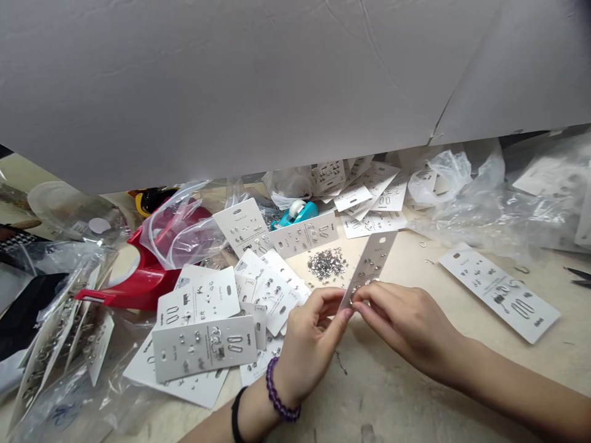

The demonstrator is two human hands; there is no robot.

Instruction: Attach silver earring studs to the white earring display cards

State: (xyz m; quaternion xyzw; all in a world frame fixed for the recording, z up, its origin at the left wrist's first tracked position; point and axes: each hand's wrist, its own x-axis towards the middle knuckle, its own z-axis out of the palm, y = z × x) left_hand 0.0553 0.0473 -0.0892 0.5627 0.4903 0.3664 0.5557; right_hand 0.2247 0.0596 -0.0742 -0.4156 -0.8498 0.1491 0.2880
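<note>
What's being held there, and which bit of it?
An earring card, by its lower end, in the left grip. The right grip is at that end too; whether it holds anything is unclear.

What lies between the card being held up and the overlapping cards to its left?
In the head view, a heap of small silvery pieces lies between the held card and the overlapping cards.

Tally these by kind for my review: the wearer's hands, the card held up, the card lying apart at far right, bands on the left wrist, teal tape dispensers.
Hands: 2 (left hand, right hand)
Held card: 1
Card at far right: 1
Wrist bands: 2 (purple beaded bracelet, black band)
Teal tape dispenser: 1
Total: 7
</note>
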